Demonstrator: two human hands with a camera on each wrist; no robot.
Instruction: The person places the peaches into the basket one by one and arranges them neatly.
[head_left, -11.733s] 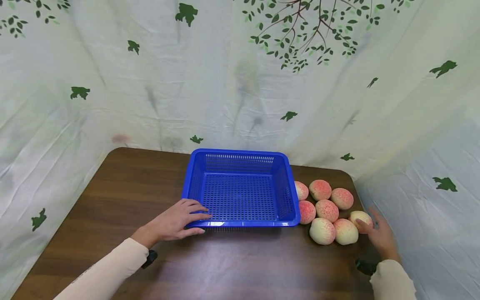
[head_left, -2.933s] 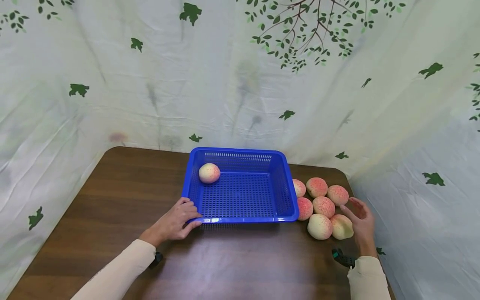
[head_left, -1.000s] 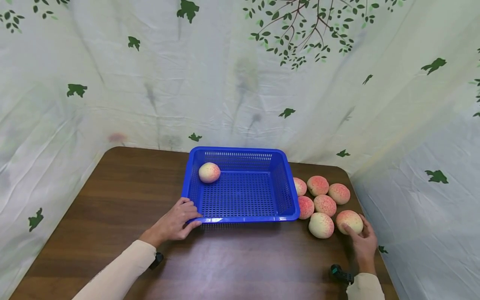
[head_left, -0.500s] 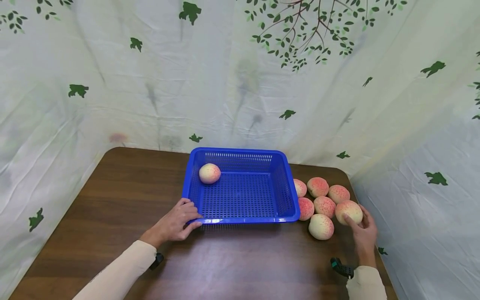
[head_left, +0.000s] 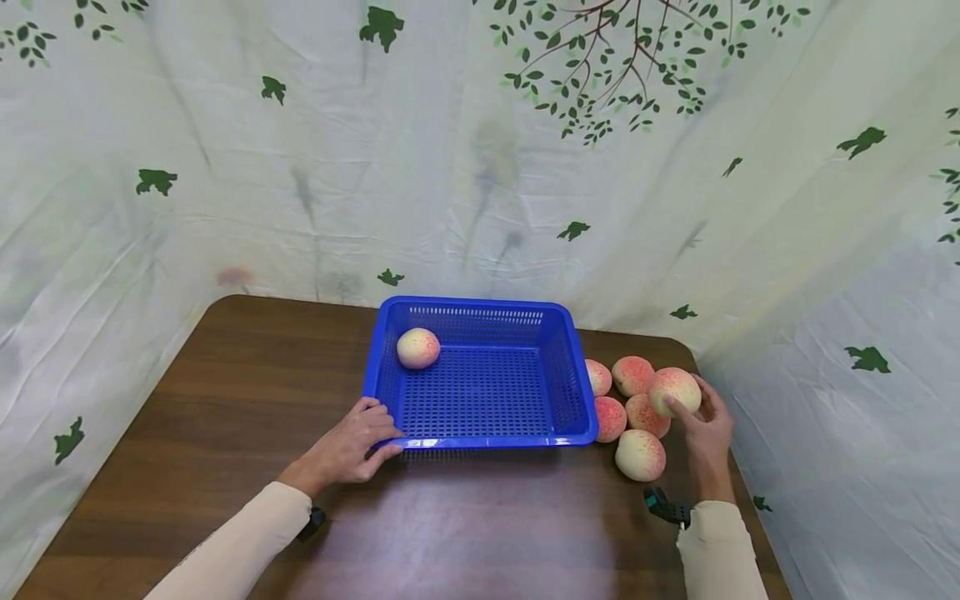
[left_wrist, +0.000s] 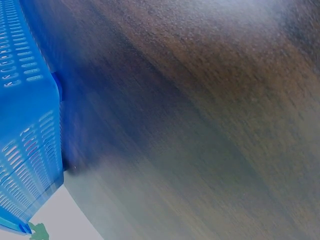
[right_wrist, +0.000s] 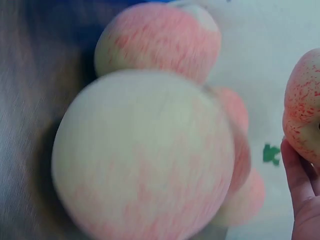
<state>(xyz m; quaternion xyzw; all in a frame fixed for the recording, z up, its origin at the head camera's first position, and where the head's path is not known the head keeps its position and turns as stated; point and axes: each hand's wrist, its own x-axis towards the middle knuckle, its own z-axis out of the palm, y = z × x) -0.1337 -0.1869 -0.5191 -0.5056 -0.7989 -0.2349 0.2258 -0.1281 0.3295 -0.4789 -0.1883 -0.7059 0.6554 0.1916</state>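
At far left, table (head_left: 150,467): brown, wood-grained, its far corner rounded.
Left hand (head_left: 351,442): fingers bent over the rim of the blue basket (head_left: 487,392), thumb outside; grips the near left corner.
Basket: rectangular, slotted, standing upright near the table's far edge.
Basket peach (head_left: 418,348): cream flushed with pink, lying toward the far left corner.
Table peaches (head_left: 640,455): grouped just right of the basket, five visible in the head view, the nearest palest.
Held peach (head_left: 673,385): pinkish cream, partly covering the group's right side; contact with the others cannot be told.
Right hand (head_left: 711,429): thumb and fingers curved to the fruit's width; holds this single peach.
Far right, cloth (head_left: 795,383): pale, with a green print.
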